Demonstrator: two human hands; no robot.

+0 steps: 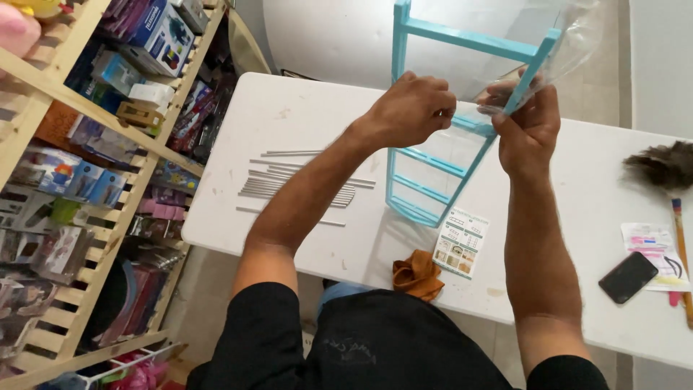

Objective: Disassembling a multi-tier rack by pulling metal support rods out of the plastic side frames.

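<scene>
A light blue plastic rack frame (433,162) stands tilted on the white table (303,108), partly inside a clear plastic bag (563,29). My left hand (413,108) is closed on the bag's edge near the frame's middle rung. My right hand (530,123) grips the frame's right rail and the bag bunched around it. Several thin metal rods (289,184) lie in a loose pile on the table, left of the frame.
A wooden shelf (94,180) full of boxed goods stands at the left. An orange cloth (417,274) and a printed leaflet (460,243) lie at the near edge. A black phone (628,277), papers and a feather duster (664,167) are at the right.
</scene>
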